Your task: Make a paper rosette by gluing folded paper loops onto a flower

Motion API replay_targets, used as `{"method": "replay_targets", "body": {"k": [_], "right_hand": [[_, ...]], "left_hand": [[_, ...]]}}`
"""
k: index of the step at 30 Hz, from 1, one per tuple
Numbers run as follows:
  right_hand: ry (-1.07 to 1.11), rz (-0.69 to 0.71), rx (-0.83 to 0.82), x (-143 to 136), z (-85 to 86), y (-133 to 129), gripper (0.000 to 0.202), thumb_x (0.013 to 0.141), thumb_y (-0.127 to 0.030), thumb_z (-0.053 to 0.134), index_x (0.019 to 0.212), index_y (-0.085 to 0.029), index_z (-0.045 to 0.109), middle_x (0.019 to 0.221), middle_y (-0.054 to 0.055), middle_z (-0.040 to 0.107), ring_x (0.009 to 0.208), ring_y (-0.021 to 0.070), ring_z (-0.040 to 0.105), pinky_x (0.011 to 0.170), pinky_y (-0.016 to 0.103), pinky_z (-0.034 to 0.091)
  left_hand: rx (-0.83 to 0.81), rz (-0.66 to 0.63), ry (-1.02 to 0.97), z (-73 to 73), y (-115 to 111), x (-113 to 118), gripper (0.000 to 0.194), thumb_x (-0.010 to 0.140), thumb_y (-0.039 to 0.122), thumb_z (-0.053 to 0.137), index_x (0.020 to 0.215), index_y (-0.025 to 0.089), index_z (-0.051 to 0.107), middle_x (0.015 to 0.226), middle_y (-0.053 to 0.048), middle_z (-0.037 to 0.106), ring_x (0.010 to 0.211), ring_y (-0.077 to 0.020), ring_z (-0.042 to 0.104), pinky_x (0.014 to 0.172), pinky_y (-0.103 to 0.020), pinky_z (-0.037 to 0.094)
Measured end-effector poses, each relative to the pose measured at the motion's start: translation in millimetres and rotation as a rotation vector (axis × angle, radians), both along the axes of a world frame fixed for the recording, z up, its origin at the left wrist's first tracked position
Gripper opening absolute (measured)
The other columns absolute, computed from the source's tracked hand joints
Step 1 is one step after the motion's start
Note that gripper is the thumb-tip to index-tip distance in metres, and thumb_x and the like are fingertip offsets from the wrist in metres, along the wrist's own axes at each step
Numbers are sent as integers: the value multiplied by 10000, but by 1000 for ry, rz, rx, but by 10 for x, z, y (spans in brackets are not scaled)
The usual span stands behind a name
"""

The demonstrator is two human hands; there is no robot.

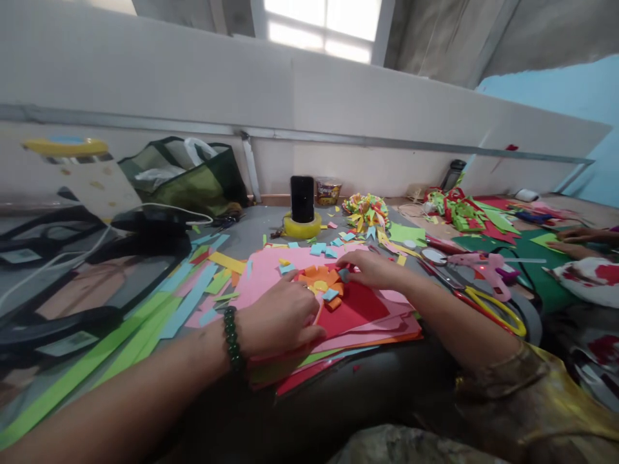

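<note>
An orange paper flower [322, 278] with a yellow centre lies on red paper [358, 314] atop a stack of coloured sheets [387, 330]. My left hand [283, 316], with a green bead bracelet [233, 338] at the wrist, rests at the flower's left side. Its index finger reaches to the petals, and the other fingers are loosely bent with nothing visible in them. At the flower's right edge my right hand [370, 269] pinches a small blue-grey paper piece [343, 275]. A light blue paper piece [330, 295] lies on the flower's lower petals.
Paper strips [188, 299] spread to the left. A phone [302, 198] stands in a yellow tape roll [302, 225] behind the stack. To the right lie a pink glue gun [488, 267] and yellow-handled scissors [498, 312]. Another person's hands [575, 248] hold green paper at far right.
</note>
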State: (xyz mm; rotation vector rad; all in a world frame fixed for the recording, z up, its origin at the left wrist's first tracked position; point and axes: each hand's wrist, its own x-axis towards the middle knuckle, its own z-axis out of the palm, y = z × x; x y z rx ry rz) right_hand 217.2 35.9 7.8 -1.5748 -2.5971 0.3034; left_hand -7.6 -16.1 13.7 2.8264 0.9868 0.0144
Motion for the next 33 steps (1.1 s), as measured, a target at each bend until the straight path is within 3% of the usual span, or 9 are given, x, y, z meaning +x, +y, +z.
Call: {"method": "replay_targets", "body": {"k": [4,8,12,15,19,22,27,30,33], "right_hand": [[149,-62,25,123,30,54,326,777,-78,595,1058,-165,733,888,64,746,796,184,668,714,293,494],[547,-106,-32,215,101,19,256,745,-173,582,965,-168,712,615,-43,566,571,115,537,562,247,434],[855,-84,-169,77,117,-101,227,664,-288,684,866,-194,637,641,-49,565,588,112,559,570,257,488],[921,-13,-208,-95,80,-212,238,675,-337,728,830,-201,608,685,-28,597,628,117,580,594,266,517],[915,82,-192,-210,56,-312,250,760,-384,729,879,-191,623,721,-8,617,622,110,569,569,250,505],[905,150,-107,-186,82,-328,300,759,-389,775,962,-206,652,893,25,675,684,116,610,637,266,549],[912,226,-53,-104,66,-217,267,778,-447,771,868,-201,719,896,51,710,791,158,665,733,309,578],[865,136,-66,-77,-18,-106,294,738,-479,786,794,-195,735,813,44,715,732,161,649,665,302,557],[757,79,-74,-75,-106,-41,222,726,-400,778,774,-185,745,751,31,715,674,152,631,626,288,530]], "left_hand": [[17,-16,7,18,4,4,304,871,330,678,613,173,642,657,-26,704,712,-204,650,1070,-516,356],[-41,26,-107,31,68,-9,268,890,341,630,689,179,702,691,-38,719,712,-199,649,917,-408,457],[-216,152,-464,5,196,-5,294,909,417,558,891,174,722,868,-51,761,782,-186,658,722,-291,487],[-388,161,-682,-27,282,3,314,888,443,558,915,159,689,858,-40,730,759,-166,630,688,-278,493],[-568,156,-759,-51,339,-21,310,892,430,539,780,159,640,724,-3,645,686,-136,572,667,-274,483],[-611,158,-791,-49,353,-46,261,884,373,542,749,164,622,719,1,643,702,-134,579,711,-288,494],[-504,226,-690,-13,337,-43,266,917,355,515,789,162,646,757,-22,695,711,-152,614,689,-291,487],[-218,277,-412,21,284,-29,188,892,249,554,818,169,707,823,-51,742,781,-203,652,736,-330,476],[-75,193,-116,31,220,-15,179,861,177,587,834,197,762,896,-67,776,893,-253,673,850,-386,455]]}}
